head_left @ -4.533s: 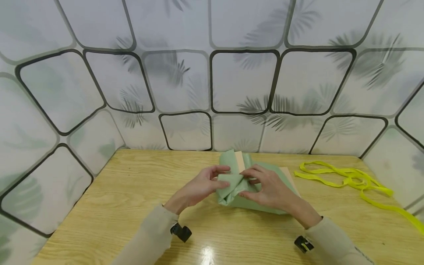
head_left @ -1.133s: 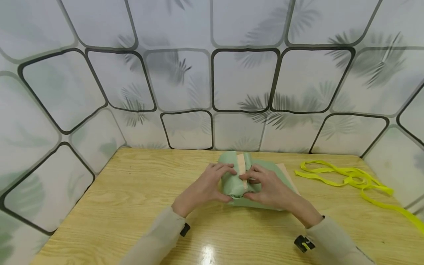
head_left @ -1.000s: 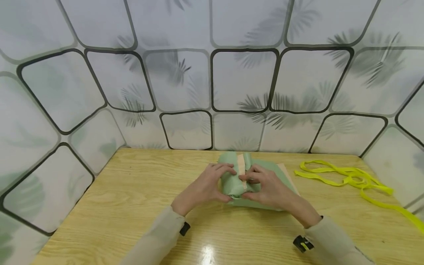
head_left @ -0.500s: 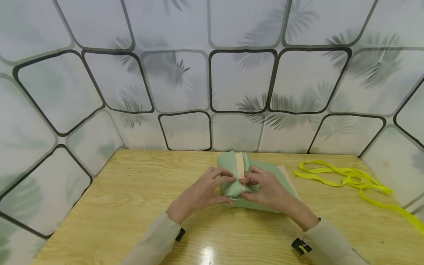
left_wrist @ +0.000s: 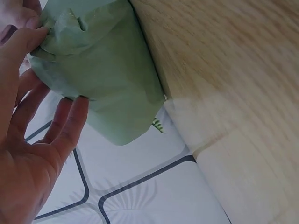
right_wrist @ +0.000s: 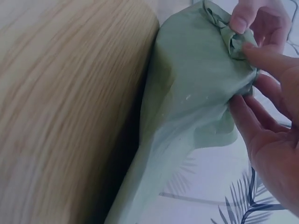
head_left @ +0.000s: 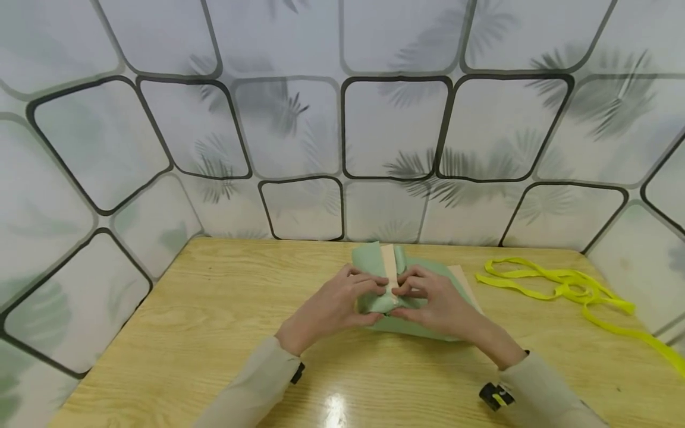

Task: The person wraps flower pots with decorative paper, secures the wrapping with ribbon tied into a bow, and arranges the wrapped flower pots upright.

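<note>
A bundle of green wrapping paper (head_left: 366,257) lies near the table's back edge, with a cream strip (head_left: 389,260) running along its top. Whatever is inside is hidden. My left hand (head_left: 334,303) holds its near end, fingers on top and thumb at the lower front. From the right, my right hand (head_left: 441,300) pinches the paper, its fingertips close beside the left ones. Crumpled folds at that end show in the right wrist view on the green paper (right_wrist: 191,70). In the left wrist view, fingers press along the side of the paper (left_wrist: 107,79).
A flatter part of the green sheet (head_left: 423,328) spreads right, under my right hand, with a cream edge (head_left: 464,282). Tangled yellow ribbon (head_left: 572,286) lies on the wooden table (head_left: 230,321) at the right. A patterned wall covering (head_left: 299,208) stands behind.
The flap once raised over the bundle's near end now lies flatter, and more of the cream strip shows. My left fingertips have moved right, closer to the right hand, which stays nearly in place.
</note>
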`<state>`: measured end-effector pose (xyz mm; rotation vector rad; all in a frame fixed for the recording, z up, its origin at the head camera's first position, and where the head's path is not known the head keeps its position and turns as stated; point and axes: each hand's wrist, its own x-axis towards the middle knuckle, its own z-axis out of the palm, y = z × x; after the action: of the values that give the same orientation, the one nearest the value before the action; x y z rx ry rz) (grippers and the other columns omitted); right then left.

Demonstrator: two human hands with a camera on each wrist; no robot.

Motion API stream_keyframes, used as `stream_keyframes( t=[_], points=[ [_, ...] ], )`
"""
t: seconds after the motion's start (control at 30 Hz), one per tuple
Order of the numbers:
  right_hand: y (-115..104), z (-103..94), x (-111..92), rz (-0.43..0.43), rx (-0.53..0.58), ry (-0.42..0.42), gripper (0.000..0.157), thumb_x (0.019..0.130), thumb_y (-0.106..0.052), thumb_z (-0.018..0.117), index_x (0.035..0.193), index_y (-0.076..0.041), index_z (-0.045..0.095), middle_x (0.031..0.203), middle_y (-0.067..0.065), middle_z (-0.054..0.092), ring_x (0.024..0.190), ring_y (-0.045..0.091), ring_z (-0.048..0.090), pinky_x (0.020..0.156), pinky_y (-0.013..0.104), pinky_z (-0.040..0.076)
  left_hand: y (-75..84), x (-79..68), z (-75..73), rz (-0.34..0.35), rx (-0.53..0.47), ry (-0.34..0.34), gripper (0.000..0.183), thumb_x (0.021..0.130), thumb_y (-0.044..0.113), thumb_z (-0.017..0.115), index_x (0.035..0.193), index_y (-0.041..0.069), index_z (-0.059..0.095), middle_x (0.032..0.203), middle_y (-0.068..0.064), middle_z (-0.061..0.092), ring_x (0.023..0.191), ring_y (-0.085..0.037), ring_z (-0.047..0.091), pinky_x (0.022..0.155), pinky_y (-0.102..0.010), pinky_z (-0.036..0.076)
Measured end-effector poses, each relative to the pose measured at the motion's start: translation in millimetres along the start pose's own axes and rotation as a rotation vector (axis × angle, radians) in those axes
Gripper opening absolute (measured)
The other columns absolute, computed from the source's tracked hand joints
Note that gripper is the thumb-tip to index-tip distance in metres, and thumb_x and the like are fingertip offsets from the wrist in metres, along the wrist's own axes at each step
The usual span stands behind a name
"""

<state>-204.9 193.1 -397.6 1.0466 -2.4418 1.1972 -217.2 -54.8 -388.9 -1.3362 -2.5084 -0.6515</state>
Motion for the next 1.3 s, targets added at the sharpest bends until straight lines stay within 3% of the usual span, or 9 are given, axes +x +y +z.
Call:
stream_keyframes(
  t=[0.17, 0.3, 0.4, 0.57, 0.67, 0.8, 0.87, 1.07, 1.3],
  points=[
    [2.1, -14.1, -9.1, 0.148, 0.081, -0.009, 0.021, 0.09, -0.008, 0.079, 0.111, -0.009, 0.073, 0.118, 0.009, 0.07, 0.107, 0.024, 0.07, 0.089, 0.029, 0.061, 3.3, 3.1, -0.7, 0.019, 0.081, -0.016, 0.034, 0.093, 0.031, 0.077, 0.124, 0.019, 0.07, 0.135, 0.004, 0.068, 0.109, -0.016, 0.059, 0.09, -0.029, 0.053],
    [4.1, -30.2, -19.7, 0.285, -0.118, 0.071, 0.022, 0.095, -0.013, 0.074, 0.116, -0.005, 0.072, 0.11, 0.009, 0.075, 0.097, 0.025, 0.073, 0.079, 0.025, 0.061, 5.2, 5.2, -0.4, 0.074, 0.207, -0.017, 0.039, 0.094, 0.031, 0.074, 0.132, 0.023, 0.069, 0.131, 0.003, 0.069, 0.098, -0.016, 0.06, 0.081, -0.026, 0.052],
    [5.7, -46.6, -29.6, 0.431, -0.281, 0.082, 0.028, 0.098, -0.021, 0.071, 0.117, -0.001, 0.07, 0.106, 0.013, 0.075, 0.09, 0.026, 0.073, 0.072, 0.032, 0.06, 5.4, 6.2, 0.8, 0.095, 0.256, -0.01, 0.039, 0.094, 0.03, 0.074, 0.132, 0.025, 0.069, 0.129, 0.003, 0.069, 0.091, -0.016, 0.059, 0.074, -0.023, 0.05],
    [20.1, -76.4, -47.6, 0.721, -0.382, -0.115, 0.058, 0.103, -0.04, 0.06, 0.128, 0.012, 0.059, 0.106, 0.024, 0.071, 0.089, 0.033, 0.071, 0.07, 0.045, 0.058, 5.5, 7.2, -0.4, 0.088, 0.246, -0.025, 0.039, 0.094, 0.031, 0.073, 0.132, 0.025, 0.07, 0.137, 0.003, 0.065, 0.086, -0.012, 0.052, 0.066, -0.017, 0.042],
    [29.6, -85.6, -57.2, 0.857, -0.366, -0.247, 0.068, 0.104, -0.049, 0.053, 0.122, 0.017, 0.057, 0.086, 0.02, 0.07, 0.071, 0.028, 0.067, 0.061, 0.04, 0.055, 7.0, 7.6, -2.1, 0.057, 0.216, -0.066, 0.039, 0.095, 0.031, 0.072, 0.133, 0.025, 0.069, 0.146, 0.006, 0.061, 0.084, -0.011, 0.047, 0.061, -0.015, 0.037],
    [34.5, -85.9, -66.5, 0.934, -0.306, -0.298, 0.058, 0.103, -0.052, 0.054, 0.09, 0.004, 0.065, 0.058, 0.004, 0.059, 0.047, 0.015, 0.052, 0.048, 0.031, 0.046, 9.2, 9.0, -4.1, 0.011, 0.177, -0.107, 0.04, 0.095, 0.03, 0.071, 0.135, 0.025, 0.068, 0.15, 0.01, 0.057, 0.082, -0.011, 0.042, 0.059, -0.015, 0.034],
    [35.8, -84.9, -69.2, 0.955, -0.277, -0.29, 0.055, 0.102, -0.053, 0.056, 0.084, -0.002, 0.064, 0.057, 0.004, 0.059, 0.047, 0.013, 0.052, 0.046, 0.03, 0.047, 9.8, 9.6, -4.8, -0.002, 0.166, -0.118, 0.04, 0.095, 0.03, 0.071, 0.135, 0.025, 0.067, 0.15, 0.011, 0.057, 0.083, -0.011, 0.041, 0.059, -0.015, 0.034],
    [38.3, -84.5, -70.9, 1.017, -0.179, -0.264, 0.072, 0.1, -0.054, 0.06, 0.123, 0.014, 0.054, 0.079, 0.01, 0.065, 0.063, 0.016, 0.063, 0.056, 0.033, 0.055, 10.1, 9.9, -5.2, -0.018, 0.149, -0.135, 0.039, 0.097, 0.03, 0.07, 0.135, 0.025, 0.068, 0.151, 0.011, 0.056, 0.082, -0.01, 0.04, 0.06, -0.016, 0.032],
    [39.4, -85.3, -72.6, 1.006, -0.099, -0.197, 0.066, 0.1, -0.039, 0.065, 0.134, 0.016, 0.048, 0.094, 0.013, 0.07, 0.069, 0.016, 0.066, 0.062, 0.034, 0.056, 10.1, 9.6, -4.9, -0.025, 0.139, -0.13, 0.039, 0.096, 0.029, 0.07, 0.135, 0.025, 0.068, 0.15, 0.011, 0.056, 0.084, -0.009, 0.041, 0.064, -0.017, 0.035]
  ],
)
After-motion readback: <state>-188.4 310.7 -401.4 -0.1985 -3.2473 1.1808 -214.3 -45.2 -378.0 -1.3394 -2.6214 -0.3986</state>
